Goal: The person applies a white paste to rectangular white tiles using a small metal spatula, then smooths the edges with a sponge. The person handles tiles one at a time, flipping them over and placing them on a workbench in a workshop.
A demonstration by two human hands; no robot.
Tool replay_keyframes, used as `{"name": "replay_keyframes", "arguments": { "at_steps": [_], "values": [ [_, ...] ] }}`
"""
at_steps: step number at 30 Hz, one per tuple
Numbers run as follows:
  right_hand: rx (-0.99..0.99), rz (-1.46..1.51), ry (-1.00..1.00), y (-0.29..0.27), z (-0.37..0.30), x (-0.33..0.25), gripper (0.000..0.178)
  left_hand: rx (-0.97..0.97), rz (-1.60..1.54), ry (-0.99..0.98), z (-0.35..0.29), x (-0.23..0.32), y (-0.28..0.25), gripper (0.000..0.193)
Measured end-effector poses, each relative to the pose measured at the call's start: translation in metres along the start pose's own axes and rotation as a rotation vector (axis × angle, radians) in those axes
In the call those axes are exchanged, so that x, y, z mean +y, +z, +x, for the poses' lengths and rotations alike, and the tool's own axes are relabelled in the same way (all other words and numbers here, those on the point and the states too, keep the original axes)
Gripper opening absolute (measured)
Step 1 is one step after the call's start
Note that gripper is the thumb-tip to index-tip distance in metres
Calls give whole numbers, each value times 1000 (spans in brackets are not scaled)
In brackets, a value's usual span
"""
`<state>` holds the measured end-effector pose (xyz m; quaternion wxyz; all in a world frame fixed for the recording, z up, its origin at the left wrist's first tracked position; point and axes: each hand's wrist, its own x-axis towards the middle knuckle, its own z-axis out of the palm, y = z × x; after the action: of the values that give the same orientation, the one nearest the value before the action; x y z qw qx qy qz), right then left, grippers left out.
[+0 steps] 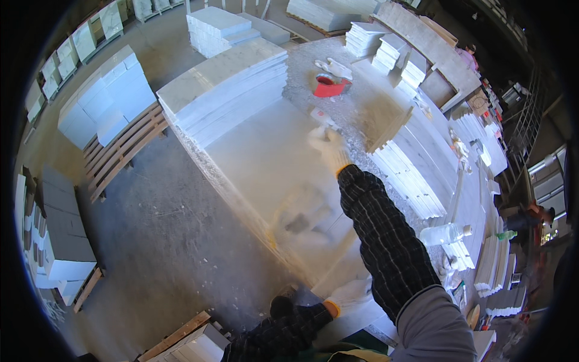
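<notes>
My right hand (329,148), in a white glove with a yellow cuff, reaches forward over the pale stone slab (247,145). Motion smears its fingers, so their grip is unclear. Just beyond them is a small white piece with a red mark (321,114); whether they touch is unclear. My left hand (351,295), gloved alike, lies with fingers stretched out on the slab's near end. Between the hands, whitish dust blurs the surface, and a dark grey patch (298,223) shows there, too hazy to name.
A tall stack of slabs (226,84) stands at the table's far left. Beyond the right hand is a red container (329,86) with white gloves. Cut strips (407,175) and a clear plastic bottle (445,234) lie right. A wooden pallet (123,148) with blocks stands left on the floor.
</notes>
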<state>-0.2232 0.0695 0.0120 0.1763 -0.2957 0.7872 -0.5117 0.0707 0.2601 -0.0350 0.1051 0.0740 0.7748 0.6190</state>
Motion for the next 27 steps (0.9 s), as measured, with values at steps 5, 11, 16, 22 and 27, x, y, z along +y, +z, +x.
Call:
{"name": "replay_keyframes", "arguments": {
  "at_steps": [5,11,16,22,27],
  "values": [
    [-207,215,-122,-57,-76,-59,27,-106,-91,-92,3,18,-16,37],
    [-225,576,121,-178,-213,-101,28,-15,-22,75,-6,6,-28,35],
    [138,487,193,-233,-344,-88,48,14,-76,-73,-9,38,-42,37],
    [369,447,252,-227,-462,-66,65,-77,-131,-263,-2,76,-57,46],
    [562,150,461,-197,-524,-60,60,-104,-236,-282,-2,68,-54,42]
  ]
}}
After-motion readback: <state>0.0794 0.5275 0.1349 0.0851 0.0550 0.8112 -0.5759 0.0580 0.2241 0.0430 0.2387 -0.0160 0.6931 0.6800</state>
